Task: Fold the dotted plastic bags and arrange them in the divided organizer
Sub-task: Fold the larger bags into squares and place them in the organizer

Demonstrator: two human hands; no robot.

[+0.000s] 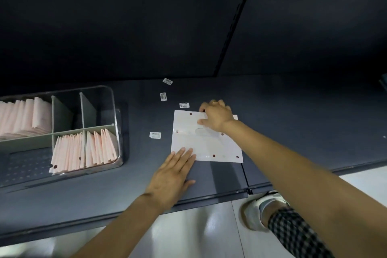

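Under both hands lies a bag [206, 142] — left hand [174, 172] flat, pinning its near corner, right hand [215, 118] pinching the far edge, likely to fold it.

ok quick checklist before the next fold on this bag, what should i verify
1. Bag lies flat on the shelf: ok.
2. Left hand pins the near left corner with flat fingers: ok.
3. Right hand has hold of the far edge: ok, fingers curl at it, though how firm the hold is cannot be told.
4. Fold path free of clutter: ok, the nearest label lies just beyond the far edge.
5. Organizer has room: ok, the two far compartments look empty.
6. Edges will line up: cannot tell.
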